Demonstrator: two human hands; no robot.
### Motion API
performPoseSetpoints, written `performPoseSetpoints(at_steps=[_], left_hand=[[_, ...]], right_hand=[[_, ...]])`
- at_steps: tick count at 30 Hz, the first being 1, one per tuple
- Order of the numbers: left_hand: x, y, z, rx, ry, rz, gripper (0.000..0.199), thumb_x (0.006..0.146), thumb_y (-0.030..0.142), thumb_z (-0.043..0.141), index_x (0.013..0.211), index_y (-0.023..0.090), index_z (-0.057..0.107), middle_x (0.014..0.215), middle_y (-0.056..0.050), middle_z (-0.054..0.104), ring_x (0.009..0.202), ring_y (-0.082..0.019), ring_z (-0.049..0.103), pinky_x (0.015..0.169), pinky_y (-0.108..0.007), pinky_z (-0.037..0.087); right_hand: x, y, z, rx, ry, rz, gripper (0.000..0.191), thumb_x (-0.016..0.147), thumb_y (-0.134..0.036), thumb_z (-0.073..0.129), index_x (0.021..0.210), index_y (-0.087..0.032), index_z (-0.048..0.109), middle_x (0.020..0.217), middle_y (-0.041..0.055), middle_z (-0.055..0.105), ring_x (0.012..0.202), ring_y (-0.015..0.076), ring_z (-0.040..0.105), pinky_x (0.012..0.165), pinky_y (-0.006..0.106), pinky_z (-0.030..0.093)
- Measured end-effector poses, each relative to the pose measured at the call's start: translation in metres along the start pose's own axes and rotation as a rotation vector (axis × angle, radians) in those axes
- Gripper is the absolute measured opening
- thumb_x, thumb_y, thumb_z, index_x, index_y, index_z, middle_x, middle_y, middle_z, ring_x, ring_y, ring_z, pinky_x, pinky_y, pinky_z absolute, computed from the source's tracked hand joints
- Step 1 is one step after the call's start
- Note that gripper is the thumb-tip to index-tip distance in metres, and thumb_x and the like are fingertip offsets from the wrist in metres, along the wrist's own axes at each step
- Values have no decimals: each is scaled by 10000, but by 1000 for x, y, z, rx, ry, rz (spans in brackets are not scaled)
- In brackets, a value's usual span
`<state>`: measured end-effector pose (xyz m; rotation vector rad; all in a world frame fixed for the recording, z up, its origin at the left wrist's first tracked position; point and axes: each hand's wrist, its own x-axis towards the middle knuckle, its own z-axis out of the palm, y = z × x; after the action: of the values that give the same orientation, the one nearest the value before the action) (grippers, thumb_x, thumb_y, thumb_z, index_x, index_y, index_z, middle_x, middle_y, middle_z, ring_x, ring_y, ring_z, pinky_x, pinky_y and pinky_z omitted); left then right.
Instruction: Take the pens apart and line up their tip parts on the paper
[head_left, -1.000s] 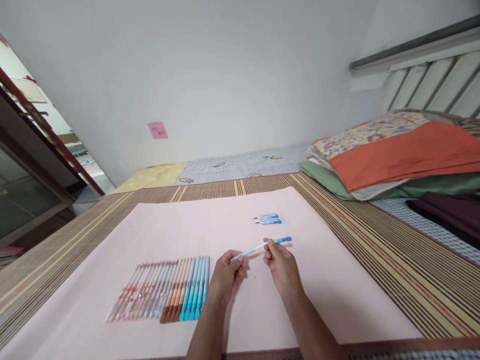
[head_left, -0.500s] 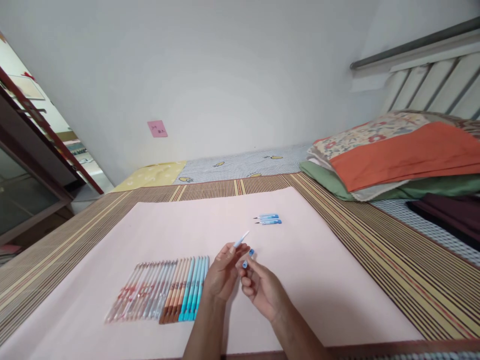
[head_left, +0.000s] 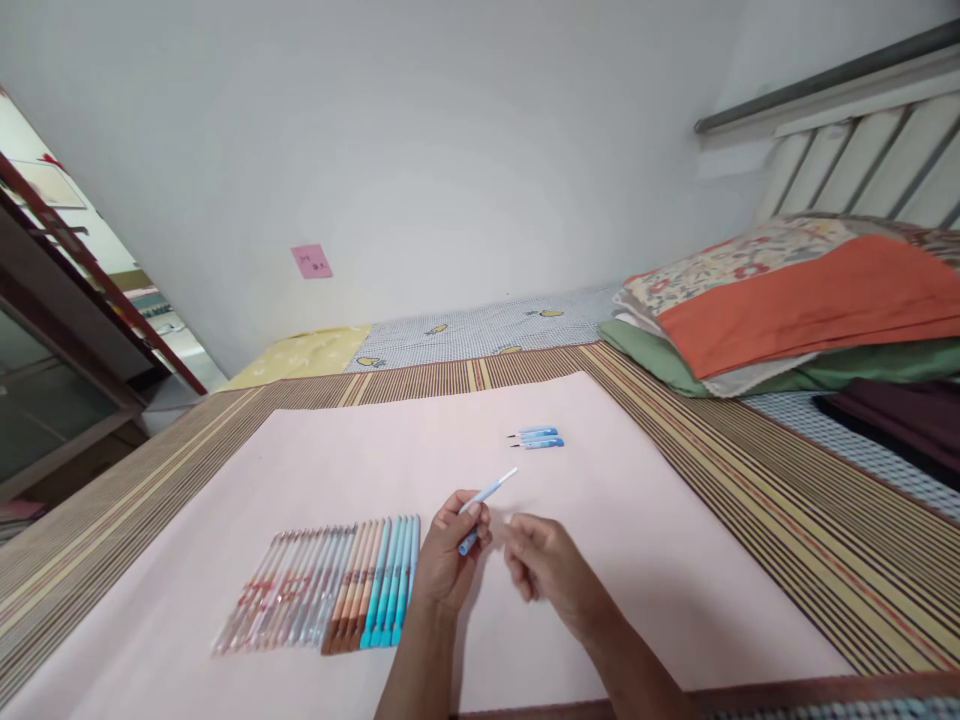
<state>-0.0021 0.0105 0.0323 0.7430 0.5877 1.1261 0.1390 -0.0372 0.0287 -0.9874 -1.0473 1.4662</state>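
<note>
My left hand [head_left: 448, 555] is closed around a slim light-blue pen [head_left: 487, 492]. Its white narrow end points up and to the right, and its blue open-looking end sticks out below the fingers. Just to the right, apart from the pen, my right hand [head_left: 551, 565] is held with curled fingers; whatever they may hold is hidden. Beyond the hands lie a few short blue pieces with dark pointed tips [head_left: 540, 438] on the pale pink sheet [head_left: 360, 450]. Left of my left hand is a row of clear pens [head_left: 289, 590], orange-brown pens [head_left: 352, 590] and turquoise pens [head_left: 388, 585].
The sheet lies on a striped mat [head_left: 660, 430]. Folded bedding with an orange band [head_left: 817, 300] is piled at the right, beside a dark folded cloth [head_left: 892, 425]. A pink note [head_left: 311, 262] is on the wall behind. A doorway stands at far left.
The pen in my left hand has shifted right, showing its lower end. My right hand has drawn back to the right, and the blue piece at its fingertips is no longer visible there.
</note>
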Motion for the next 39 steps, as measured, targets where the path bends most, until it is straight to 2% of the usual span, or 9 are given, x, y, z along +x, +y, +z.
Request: performPoseSetpoints(at_steps=[4, 6, 11, 17, 23, 29, 33, 36, 39], left_hand=[[-1, -3, 2, 102, -16, -21, 240, 747, 264, 869, 887, 152, 709, 729, 5, 655, 611, -68, 532, 626, -183, 439], [-2, -5, 6, 152, -19, -35, 264, 725, 272, 881, 891, 155, 712, 730, -4, 676, 610, -77, 544, 628, -192, 438], [-4, -7, 14, 228, -40, -33, 304, 687, 302, 895, 875, 142, 719, 736, -31, 709, 559, -84, 542, 572, -204, 411], [1, -12, 14, 137, 5, -44, 291, 714, 311, 874, 880, 139, 708, 736, -33, 711, 521, -74, 517, 530, -204, 396], [2, -12, 13, 20, 20, -72, 289, 706, 288, 893, 878, 144, 712, 750, -10, 685, 536, -59, 499, 540, -194, 407], [2, -6, 13, -92, -1, -105, 305, 700, 284, 907, 916, 133, 752, 791, -27, 699, 599, -70, 544, 614, -204, 469], [1, -5, 16, -71, -51, -133, 327, 692, 246, 907, 956, 102, 779, 819, -77, 731, 654, -104, 601, 661, -221, 505], [3, -8, 14, -94, 16, -122, 361, 689, 266, 914, 988, 107, 788, 790, -73, 737, 719, -130, 654, 694, -215, 531], [7, -9, 9, -109, 99, -87, 389, 669, 288, 929, 987, 109, 795, 798, -78, 752, 733, -133, 675, 705, -209, 548]], right_hand=[[5, -12, -18, 10, 385, -241, 443, 792, -598, 763, 916, -179, 689, 642, -20, 599, 525, 103, 487, 505, 247, 362], [7, -14, -20, 5, 449, -261, 483, 777, -591, 769, 1018, -174, 724, 659, -12, 598, 556, 123, 497, 530, 267, 384], [3, -19, -19, -81, 550, -296, 385, 768, -555, 782, 847, -180, 743, 611, -9, 566, 586, 142, 487, 561, 284, 392], [2, -20, -26, -8, 714, -340, 349, 807, -533, 775, 823, -191, 706, 632, -14, 571, 599, 140, 486, 582, 285, 392], [2, -17, -38, 211, 735, -372, 366, 806, -539, 785, 897, -193, 706, 717, -7, 607, 622, 121, 507, 570, 259, 411], [7, -13, -42, 414, 674, -298, 412, 652, -504, 897, 850, -183, 731, 759, 18, 647, 634, 117, 527, 579, 262, 456], [11, 1, -25, 184, 588, -202, 400, 691, -531, 857, 844, -176, 752, 687, 25, 656, 556, 122, 479, 527, 278, 406], [11, 11, -12, -57, 514, -188, 327, 759, -505, 804, 805, -185, 757, 576, 2, 605, 527, 142, 467, 513, 286, 380], [9, 13, -6, -157, 450, -226, 283, 793, -468, 784, 866, -194, 774, 725, 50, 701, 652, 197, 587, 616, 314, 464]])
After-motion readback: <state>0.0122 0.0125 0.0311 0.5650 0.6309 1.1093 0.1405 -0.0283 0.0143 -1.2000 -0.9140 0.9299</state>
